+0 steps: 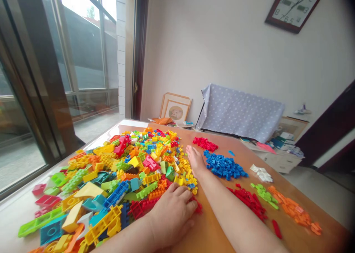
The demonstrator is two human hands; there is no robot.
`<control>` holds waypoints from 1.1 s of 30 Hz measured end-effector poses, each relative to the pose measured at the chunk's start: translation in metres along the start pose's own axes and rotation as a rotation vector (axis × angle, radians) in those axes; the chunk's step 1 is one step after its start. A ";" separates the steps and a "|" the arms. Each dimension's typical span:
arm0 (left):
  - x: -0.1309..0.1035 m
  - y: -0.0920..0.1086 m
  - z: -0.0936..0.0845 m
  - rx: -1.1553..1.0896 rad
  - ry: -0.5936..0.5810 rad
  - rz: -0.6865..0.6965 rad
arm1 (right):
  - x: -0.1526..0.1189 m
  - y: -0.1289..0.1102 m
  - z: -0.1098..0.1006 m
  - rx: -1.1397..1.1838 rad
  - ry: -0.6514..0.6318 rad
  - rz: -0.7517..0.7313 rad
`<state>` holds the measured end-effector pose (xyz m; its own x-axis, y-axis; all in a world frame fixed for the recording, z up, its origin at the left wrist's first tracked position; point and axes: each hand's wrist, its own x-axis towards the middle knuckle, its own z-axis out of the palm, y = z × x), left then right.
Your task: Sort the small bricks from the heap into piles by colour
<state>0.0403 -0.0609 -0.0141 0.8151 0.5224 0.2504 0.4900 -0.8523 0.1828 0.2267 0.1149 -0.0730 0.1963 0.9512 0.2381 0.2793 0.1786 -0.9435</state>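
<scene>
A large mixed heap of coloured toy building bricks (144,181) covers the left part of the table. My left hand (176,210) lies palm down at the heap's near right edge, its fingers slightly bent and apart over red bricks (138,208). A bit of red shows beside its fingertips; what lies under the palm is hidden. Farther forward, my right hand (195,161) rests on edge along the heap's right side, fingers stretched out, close to small yellow bricks (186,166). Just right of it is a pile of blue bricks (224,165).
Sorted piles lie on the brown table (213,218): pinkish-red bricks (205,144), dark red bricks (248,203), white bricks (261,173), lime-green bricks (264,195) and orange bricks (295,207). Behind are a dotted cloth (241,112) and a framed picture (176,109). Glass doors stand at left.
</scene>
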 end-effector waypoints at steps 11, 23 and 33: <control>0.000 0.002 -0.001 0.039 0.018 0.024 | -0.068 -0.007 -0.038 0.091 0.098 0.238; 0.005 0.003 0.010 0.014 0.087 0.027 | -0.098 -0.067 -0.083 -0.041 -0.105 0.252; 0.007 -0.003 0.009 -0.394 0.398 -0.073 | -0.108 -0.082 -0.120 -0.276 -0.503 0.177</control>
<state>0.0470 -0.0550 -0.0216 0.5668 0.6141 0.5492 0.3258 -0.7794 0.5352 0.2956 -0.0327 0.0064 -0.1881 0.9749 -0.1190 0.5297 -0.0014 -0.8482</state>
